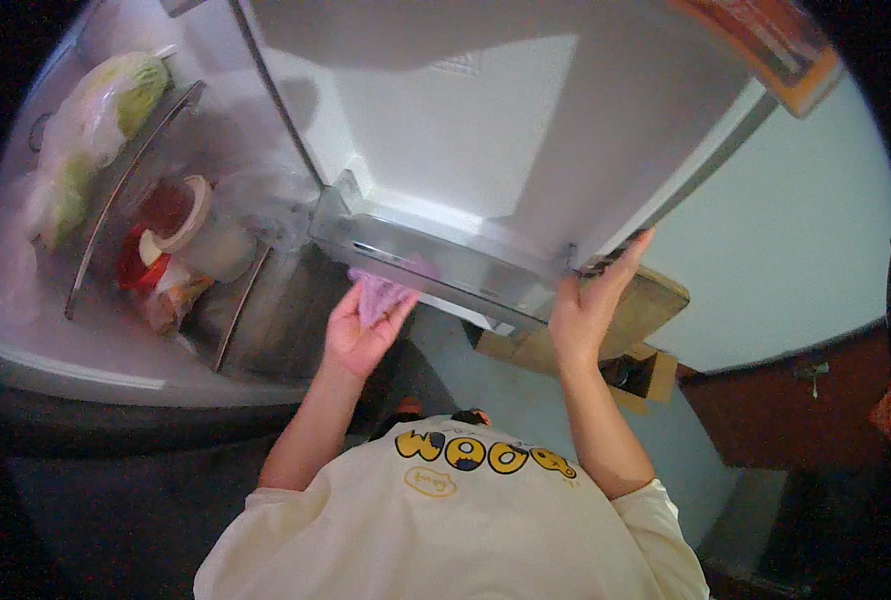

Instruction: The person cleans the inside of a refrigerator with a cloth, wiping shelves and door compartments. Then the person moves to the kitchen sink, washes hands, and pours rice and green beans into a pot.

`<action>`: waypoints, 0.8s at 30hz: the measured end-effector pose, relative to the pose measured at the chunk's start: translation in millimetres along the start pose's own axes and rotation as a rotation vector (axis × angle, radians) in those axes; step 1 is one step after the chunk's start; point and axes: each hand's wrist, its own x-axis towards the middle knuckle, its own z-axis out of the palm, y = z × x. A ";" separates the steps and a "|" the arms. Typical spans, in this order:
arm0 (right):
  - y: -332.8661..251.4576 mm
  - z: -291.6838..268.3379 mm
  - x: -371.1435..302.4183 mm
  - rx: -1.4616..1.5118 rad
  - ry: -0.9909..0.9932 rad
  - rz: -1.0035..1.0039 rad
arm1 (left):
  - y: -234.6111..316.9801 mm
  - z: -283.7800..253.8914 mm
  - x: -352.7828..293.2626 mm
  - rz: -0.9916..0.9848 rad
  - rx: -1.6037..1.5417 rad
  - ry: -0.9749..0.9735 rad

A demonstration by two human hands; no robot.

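Observation:
A pinkish-purple cloth (381, 296) is pinched in my left hand (359, 335), against the lower front edge of a clear door bin (446, 262). The bin runs across the inside of an open refrigerator door (456, 120). At the door's right edge, my right hand (586, 315) grips the door, its thumb on the near side and some of its fingers partly hidden. Left of my left hand is the refrigerator's inside, with glass shelves (131, 195) holding food.
A bagged leafy cabbage (116, 105) lies on the upper shelf; below it are a tub (206, 235) and a red item (141, 262). An open cardboard box (651, 375) sits on the floor to the right, near a dark red cabinet (796, 400). An orange package (766, 50) is at the top right.

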 end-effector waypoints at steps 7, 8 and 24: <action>-8.3 1.5 -0.2 0.041 0.014 0.008 | 54.7 0.0 48.4 0.303 0.125 -0.124; -8.3 2.3 1.5 0.051 0.015 0.005 | 56.8 -2.4 49.4 0.330 0.126 -0.069; 3.9 4.8 11.1 0.034 -0.008 0.033 | 62.4 66.8 35.5 0.717 0.929 0.070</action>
